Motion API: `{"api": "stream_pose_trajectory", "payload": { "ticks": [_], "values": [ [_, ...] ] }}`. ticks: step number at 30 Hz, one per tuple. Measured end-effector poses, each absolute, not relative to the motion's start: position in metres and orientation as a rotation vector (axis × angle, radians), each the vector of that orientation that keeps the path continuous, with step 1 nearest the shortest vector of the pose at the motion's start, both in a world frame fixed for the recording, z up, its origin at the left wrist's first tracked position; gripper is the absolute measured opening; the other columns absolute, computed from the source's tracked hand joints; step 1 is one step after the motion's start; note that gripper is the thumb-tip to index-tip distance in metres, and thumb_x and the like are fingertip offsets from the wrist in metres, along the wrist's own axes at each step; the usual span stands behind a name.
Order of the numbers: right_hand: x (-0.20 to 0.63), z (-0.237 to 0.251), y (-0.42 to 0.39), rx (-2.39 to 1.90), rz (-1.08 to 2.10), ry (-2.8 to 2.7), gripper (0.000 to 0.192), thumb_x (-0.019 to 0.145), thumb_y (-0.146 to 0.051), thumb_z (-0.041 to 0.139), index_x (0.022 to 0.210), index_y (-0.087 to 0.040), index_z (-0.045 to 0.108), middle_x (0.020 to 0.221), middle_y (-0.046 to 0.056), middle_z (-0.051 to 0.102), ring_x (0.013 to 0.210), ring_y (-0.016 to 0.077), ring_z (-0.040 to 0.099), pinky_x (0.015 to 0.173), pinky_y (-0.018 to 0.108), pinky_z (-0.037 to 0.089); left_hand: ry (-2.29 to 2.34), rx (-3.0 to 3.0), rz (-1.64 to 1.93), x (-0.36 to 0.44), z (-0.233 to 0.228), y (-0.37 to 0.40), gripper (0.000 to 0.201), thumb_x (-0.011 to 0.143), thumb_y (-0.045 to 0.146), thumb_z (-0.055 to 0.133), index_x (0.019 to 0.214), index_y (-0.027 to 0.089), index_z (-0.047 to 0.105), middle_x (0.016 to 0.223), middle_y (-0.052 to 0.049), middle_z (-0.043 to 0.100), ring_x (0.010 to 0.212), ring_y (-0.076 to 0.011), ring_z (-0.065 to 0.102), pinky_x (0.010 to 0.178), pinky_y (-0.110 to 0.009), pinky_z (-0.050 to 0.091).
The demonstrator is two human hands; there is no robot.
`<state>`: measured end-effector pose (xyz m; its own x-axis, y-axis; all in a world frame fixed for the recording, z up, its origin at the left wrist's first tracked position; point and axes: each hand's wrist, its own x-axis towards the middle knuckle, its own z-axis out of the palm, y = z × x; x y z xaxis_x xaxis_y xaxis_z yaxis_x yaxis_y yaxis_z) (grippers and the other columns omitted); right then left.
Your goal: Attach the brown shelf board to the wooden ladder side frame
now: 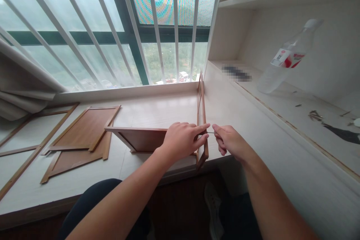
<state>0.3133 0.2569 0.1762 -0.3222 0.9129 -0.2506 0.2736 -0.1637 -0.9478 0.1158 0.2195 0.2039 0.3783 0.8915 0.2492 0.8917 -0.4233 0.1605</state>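
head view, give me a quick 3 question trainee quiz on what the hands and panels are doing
1. True or false: the left hand rests on the upright wooden panel.
2. What does the right hand pinch? A) a thin metal pin B) a plastic bottle C) a curtain
3. Where do the loose flat panels lie: left or right of the hands?

Key: 1 true; 2 A, the thin metal pin; 3 left, on the windowsill desk.

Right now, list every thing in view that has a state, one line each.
left hand: resting on the upright wooden panels, fingertips pinched at a thin screw.
right hand: closed on the screw from the other side.
upright wooden panels: standing on edge, joined at a corner.
flat wooden panels: lying stacked.
plastic bottle: capped, upright on the shelf.
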Motion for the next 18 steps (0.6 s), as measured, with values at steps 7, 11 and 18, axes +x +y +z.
{"api": "stream_pose_trajectory", "payload": {
  "ticks": [7, 11, 18],
  "values": [
    [0.328, 0.176, 0.255, -1.103, 1.536, -1.748, 0.038, 0.097, -0.041, 0.042, 0.064, -0.022, 0.037, 0.051, -0.005, 0.041, 0.045, 0.0107, 0.051, 0.051, 0.024, 0.046, -1.686, -2.612, -0.486, 0.116, 0.203, 0.219, 0.045, 0.102, 0.054, 0.04, 0.141, 0.042, 0.059, 0.099, 0.001, 0.079, 0.092, -0.0186, 0.073, 0.07, -0.032, 0.042],
    [0.342, 0.176, 0.256, -1.032, 1.552, -1.922, 0.035, 0.101, -0.044, 0.042, 0.075, -0.02, 0.046, 0.062, -0.002, 0.055, 0.059, 0.0121, 0.056, 0.062, 0.025, 0.049, -1.681, -2.615, -0.485, 0.116, 0.202, 0.219, 0.045, 0.102, 0.054, 0.039, 0.141, 0.042, 0.059, 0.099, 0.001, 0.079, 0.092, -0.019, 0.073, 0.071, -0.032, 0.043],
    [0.349, 0.173, 0.256, -0.938, 1.522, -1.968, 0.045, 0.104, -0.057, 0.037, 0.095, -0.018, 0.056, 0.075, 0.003, 0.066, 0.074, 0.0153, 0.063, 0.077, 0.03, 0.051, -1.679, -2.617, -0.487, 0.116, 0.203, 0.219, 0.045, 0.103, 0.054, 0.039, 0.141, 0.042, 0.059, 0.102, 0.0, 0.08, 0.094, -0.0192, 0.073, 0.073, -0.031, 0.044]
  ]
}}
